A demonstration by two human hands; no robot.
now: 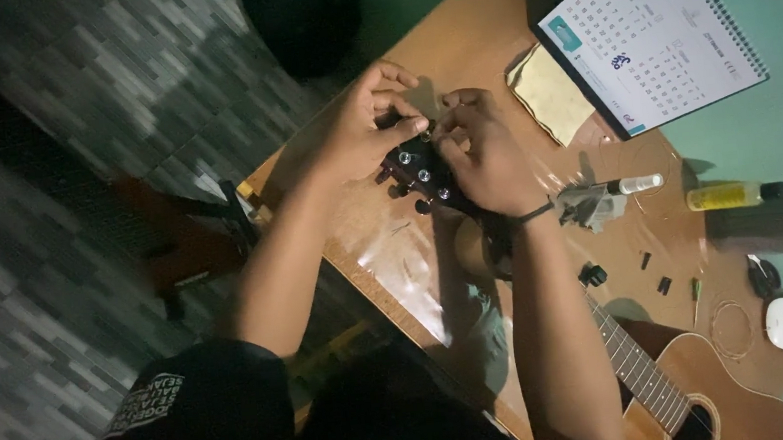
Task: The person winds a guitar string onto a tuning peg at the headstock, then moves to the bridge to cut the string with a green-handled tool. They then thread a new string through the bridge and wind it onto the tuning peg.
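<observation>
Both hands are pinching the headstock (420,171) at frame centre: left hand (366,132) at ten o'clock, right hand (491,158) at three, fingers closing narrowly around its top; calendar (651,28) sitting on the desk (451,42) at one o'clock.

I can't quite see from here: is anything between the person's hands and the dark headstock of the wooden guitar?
Nothing visible. The left hand and right hand both already rest on the dark guitar headstock with its silver tuning pegs, fingers meeting at its top edge. The wooden table around it holds nothing that blocks them.
</observation>
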